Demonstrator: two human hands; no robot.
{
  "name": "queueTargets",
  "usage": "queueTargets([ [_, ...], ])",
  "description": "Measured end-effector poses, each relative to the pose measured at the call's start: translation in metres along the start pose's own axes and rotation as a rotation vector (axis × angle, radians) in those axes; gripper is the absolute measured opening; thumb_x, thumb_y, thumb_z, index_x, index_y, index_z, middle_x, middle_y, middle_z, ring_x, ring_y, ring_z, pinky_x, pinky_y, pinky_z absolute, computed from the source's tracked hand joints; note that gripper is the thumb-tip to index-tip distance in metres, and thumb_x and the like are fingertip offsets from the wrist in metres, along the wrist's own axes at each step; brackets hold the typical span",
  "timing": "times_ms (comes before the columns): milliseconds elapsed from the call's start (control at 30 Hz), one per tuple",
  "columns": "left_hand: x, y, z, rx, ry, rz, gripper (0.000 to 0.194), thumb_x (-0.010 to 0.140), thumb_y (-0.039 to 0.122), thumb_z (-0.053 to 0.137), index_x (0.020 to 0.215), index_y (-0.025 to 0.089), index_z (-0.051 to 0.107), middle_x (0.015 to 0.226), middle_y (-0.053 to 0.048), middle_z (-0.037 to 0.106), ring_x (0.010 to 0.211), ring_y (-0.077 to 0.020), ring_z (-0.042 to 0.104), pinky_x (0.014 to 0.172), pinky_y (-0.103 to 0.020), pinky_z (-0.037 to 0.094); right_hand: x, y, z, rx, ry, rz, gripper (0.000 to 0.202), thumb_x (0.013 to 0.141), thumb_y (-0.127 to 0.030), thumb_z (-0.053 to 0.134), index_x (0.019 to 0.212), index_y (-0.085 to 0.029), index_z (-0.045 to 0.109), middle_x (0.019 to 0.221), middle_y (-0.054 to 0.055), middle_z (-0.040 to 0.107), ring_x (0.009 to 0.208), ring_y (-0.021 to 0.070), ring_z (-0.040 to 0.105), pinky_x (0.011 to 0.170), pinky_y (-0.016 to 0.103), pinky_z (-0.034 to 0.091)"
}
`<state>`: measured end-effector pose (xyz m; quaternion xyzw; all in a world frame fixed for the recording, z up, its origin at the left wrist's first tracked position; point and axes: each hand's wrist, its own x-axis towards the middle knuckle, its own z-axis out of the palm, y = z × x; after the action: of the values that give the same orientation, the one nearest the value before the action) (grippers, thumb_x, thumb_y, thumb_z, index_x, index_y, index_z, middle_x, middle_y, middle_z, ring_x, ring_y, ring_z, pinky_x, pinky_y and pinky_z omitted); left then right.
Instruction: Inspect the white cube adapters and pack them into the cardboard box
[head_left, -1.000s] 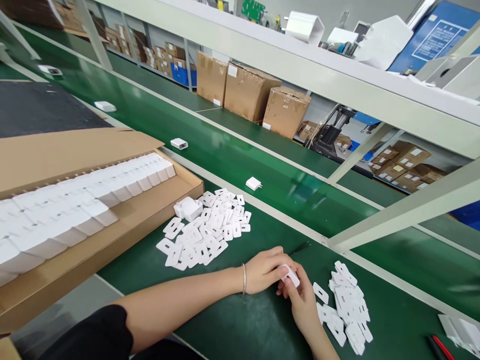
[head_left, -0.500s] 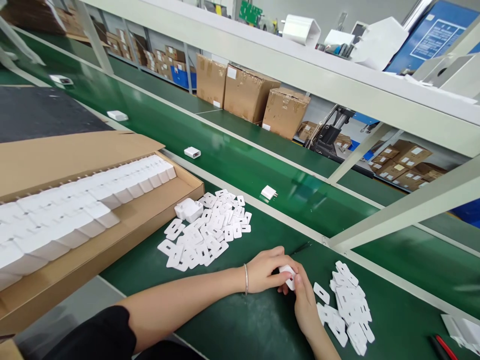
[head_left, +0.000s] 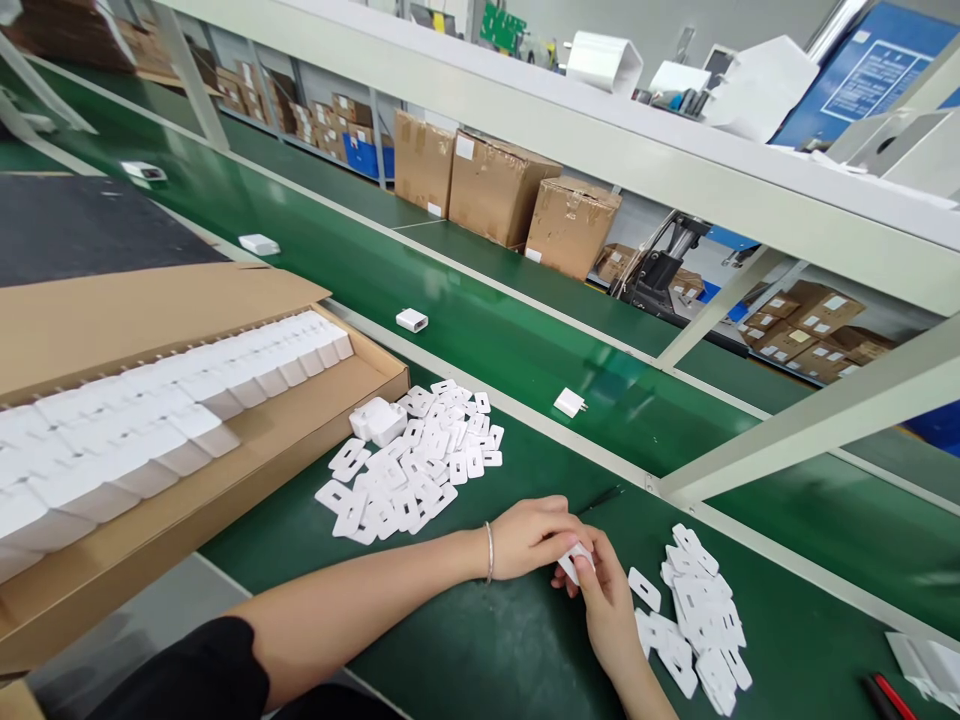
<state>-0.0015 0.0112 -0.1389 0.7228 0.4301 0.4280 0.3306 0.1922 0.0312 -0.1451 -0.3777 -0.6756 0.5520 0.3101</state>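
Both hands meet over the near green bench. Between their fingers is a small white plastic piece [head_left: 574, 565], partly covered; whether it is a single slotted plate or more, I cannot tell. My left hand [head_left: 531, 537], with a bracelet at its wrist, closes on it from the left. My right hand [head_left: 606, 590] grips it with the thumb on top. A thin dark pointed tool [head_left: 602, 497] pokes out just beyond the fingers, its other end hidden. Loose white slotted plates [head_left: 420, 475] lie heaped to the left, beside white blocks [head_left: 377, 421]. More slotted plates [head_left: 699, 610] form a pile right of my right hand.
An open cardboard box [head_left: 360, 395] with rows of white blocks stands at left. Beyond the bench runs a green conveyor belt [head_left: 487, 350] carrying a white plug charger [head_left: 570, 402] and other white units. A shelf post [head_left: 750, 440] rises at right, near a red-and-black handle [head_left: 889, 695].
The white units on the belt have shifted right and toward me. My right thumb has moved over the white piece, which has turned slightly between my fingers.
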Motion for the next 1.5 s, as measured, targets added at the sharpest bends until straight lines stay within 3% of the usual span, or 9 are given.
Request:
queueTargets([
  [267,0.0,-0.001,0.001,0.012,0.044,0.03,0.059,0.106,0.061,0.033,0.107,0.023,0.079,0.088,-0.004,0.059,0.079,-0.0162,0.061,0.08,-0.027,0.05,-0.003,-0.001,0.0,-0.027,-0.028,-0.041,0.043,0.103,-0.061,0.045,0.109,-0.022,0.063,0.08,0.003,0.066,0.063,0.0172,0.059,0.061,0.03,0.053],
  [400,-0.001,-0.003,0.005,-0.061,0.093,0.056,0.058,0.104,0.064,0.034,0.118,0.02,0.07,0.104,-0.008,0.068,0.09,-0.02,0.065,0.085,-0.03,0.051,-0.005,0.004,0.002,-0.012,0.023,-0.031,0.044,0.101,-0.062,0.049,0.115,-0.022,0.062,0.084,0.003,0.067,0.059,0.016,0.058,0.056,0.03,0.054],
  [600,-0.001,-0.008,0.01,-0.116,0.127,-0.198,0.045,0.108,0.05,0.029,0.128,0.02,0.056,0.088,-0.002,0.063,0.079,-0.0194,0.061,0.075,-0.032,0.048,-0.005,0.008,-0.001,-0.166,0.199,-0.098,0.048,0.094,-0.053,0.067,0.13,-0.024,0.054,0.111,0.009,0.065,0.081,0.0209,0.065,0.062,0.032,0.056],
  [800,0.003,-0.013,0.018,-0.536,0.022,-0.201,0.051,0.104,0.059,0.043,0.137,0.02,0.045,0.089,-0.001,0.065,0.073,-0.0153,0.063,0.075,-0.031,0.051,-0.004,0.012,0.0,-0.175,0.272,-0.183,0.055,0.094,-0.044,0.071,0.141,-0.027,0.046,0.119,0.011,0.062,0.081,0.0192,0.066,0.066,0.033,0.055],
  [900,0.005,-0.017,0.021,-0.735,0.054,-0.171,0.054,0.096,0.064,0.06,0.125,0.021,0.045,0.095,-0.003,0.068,0.085,-0.0172,0.068,0.081,-0.032,0.053,-0.001,0.009,0.002,-0.191,0.343,-0.24,0.056,0.095,-0.042,0.071,0.142,-0.028,0.044,0.123,0.011,0.061,0.083,0.0182,0.065,0.071,0.034,0.056],
  [1067,0.01,-0.02,0.02,-0.839,0.034,-0.158,0.061,0.083,0.063,0.078,0.101,0.024,0.034,0.112,-0.005,0.063,0.064,-0.0107,0.071,0.063,-0.026,0.055,0.007,0.007,-0.011,-0.128,0.321,-0.248,0.05,0.098,-0.046,0.064,0.141,-0.028,0.044,0.13,0.014,0.061,0.1,0.0235,0.069,0.084,0.041,0.06],
  [1267,0.017,-0.01,0.003,-0.629,-0.018,-0.202,0.078,0.072,0.054,0.089,0.129,0.027,0.041,0.119,-0.006,0.058,0.053,-0.0066,0.066,0.055,-0.026,0.054,0.013,0.012,-0.024,-0.211,0.159,-0.271,0.049,0.097,-0.051,0.062,0.136,-0.025,0.051,0.136,0.015,0.062,0.119,0.0304,0.067,0.098,0.048,0.059],
  [1367,0.014,0.003,-0.016,-0.298,0.008,-0.243,0.079,0.063,0.047,0.096,0.126,0.023,0.055,0.1,0.0,0.062,0.058,-0.0093,0.062,0.056,-0.025,0.048,0.013,0.008,-0.02,-0.412,0.16,-0.244,0.05,0.096,-0.057,0.058,0.133,-0.024,0.055,0.122,0.014,0.067,0.1,0.0287,0.071,0.081,0.042,0.063],
  [1500,-0.013,0.023,-0.056,0.072,0.238,-0.329,0.072,0.063,0.049,0.094,0.117,0.02,0.055,0.079,0.005,0.06,0.067,-0.0155,0.06,0.059,-0.027,0.046,0.01,-0.005,-0.019,-0.72,0.217,-0.193,0.049,0.094,-0.068,0.047,0.113,-0.025,0.06,0.082,0.005,0.067,0.063,0.0236,0.066,0.052,0.034,0.053],
])
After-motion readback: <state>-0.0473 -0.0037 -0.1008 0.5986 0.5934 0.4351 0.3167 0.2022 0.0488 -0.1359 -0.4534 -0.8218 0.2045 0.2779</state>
